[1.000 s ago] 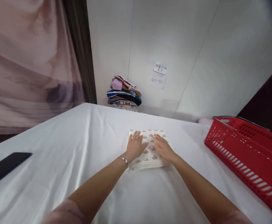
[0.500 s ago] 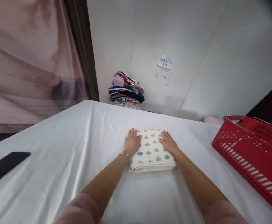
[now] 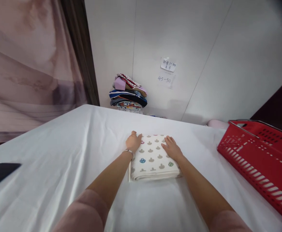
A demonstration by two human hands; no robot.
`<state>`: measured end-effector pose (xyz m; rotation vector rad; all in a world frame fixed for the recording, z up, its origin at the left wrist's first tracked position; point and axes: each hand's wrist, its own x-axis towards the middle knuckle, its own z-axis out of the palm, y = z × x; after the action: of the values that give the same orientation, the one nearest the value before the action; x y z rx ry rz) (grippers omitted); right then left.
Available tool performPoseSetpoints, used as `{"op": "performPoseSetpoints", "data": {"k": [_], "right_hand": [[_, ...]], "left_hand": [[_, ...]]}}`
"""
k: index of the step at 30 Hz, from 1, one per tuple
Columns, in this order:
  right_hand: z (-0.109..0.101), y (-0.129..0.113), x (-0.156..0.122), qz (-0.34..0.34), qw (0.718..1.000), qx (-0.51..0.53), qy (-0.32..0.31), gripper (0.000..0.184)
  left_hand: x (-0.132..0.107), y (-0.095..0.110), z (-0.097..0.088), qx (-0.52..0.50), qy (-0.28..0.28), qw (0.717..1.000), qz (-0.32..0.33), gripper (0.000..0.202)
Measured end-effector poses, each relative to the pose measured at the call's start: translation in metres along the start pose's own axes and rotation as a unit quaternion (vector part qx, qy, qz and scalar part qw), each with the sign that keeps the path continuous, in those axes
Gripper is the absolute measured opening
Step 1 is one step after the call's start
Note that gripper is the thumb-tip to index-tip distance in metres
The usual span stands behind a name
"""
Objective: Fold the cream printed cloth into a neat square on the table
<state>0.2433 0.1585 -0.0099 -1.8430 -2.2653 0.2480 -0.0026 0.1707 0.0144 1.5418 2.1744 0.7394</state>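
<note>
A white cloth [image 3: 152, 158] with grey, blue, green and red mushroom-like prints lies folded into a thick rectangle on the table. My left hand [image 3: 133, 141] is at its far left edge, fingers curled down over the side and thumb along the top; the fingertips are partly hidden. Flat on the cloth's right side rests my right hand [image 3: 172, 149], its fingers stretched out and slightly apart. Layers show along the near fold, and a thin strip of cloth sticks out at the near left corner.
The white-covered table [image 3: 65, 161] has creases on its left. A red basket [image 3: 259, 161] with a metal handle stands at the right, a black flat object [image 3: 2, 174] lies at the left. Beyond the far edge, folded fabrics [image 3: 128, 93] are stacked by the wall below paper signs [image 3: 168, 64].
My left hand has gone from lying flat on the cloth to curling around its left edge. My right hand stays flat. The view has shifted slightly.
</note>
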Motion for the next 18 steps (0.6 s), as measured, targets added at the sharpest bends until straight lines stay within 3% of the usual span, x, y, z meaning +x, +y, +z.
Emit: {"op": "performPoseSetpoints", "data": {"k": [5, 10, 18], "right_hand": [[0.000, -0.006, -0.004, -0.037, 0.999, -0.022, 0.023, 0.053], [-0.002, -0.008, -0.004, -0.028, 0.999, -0.019, 0.013, 0.051], [-0.004, -0.009, -0.002, -0.007, 1.000, 0.013, 0.002, 0.052]], "left_hand": [[0.011, -0.008, 0.003, 0.002, 0.006, 1.000, -0.018, 0.040], [0.015, -0.010, 0.003, 0.003, -0.010, 1.000, -0.028, 0.043], [-0.010, -0.014, -0.015, 0.002, -0.047, 0.999, -0.023, 0.055]]}}
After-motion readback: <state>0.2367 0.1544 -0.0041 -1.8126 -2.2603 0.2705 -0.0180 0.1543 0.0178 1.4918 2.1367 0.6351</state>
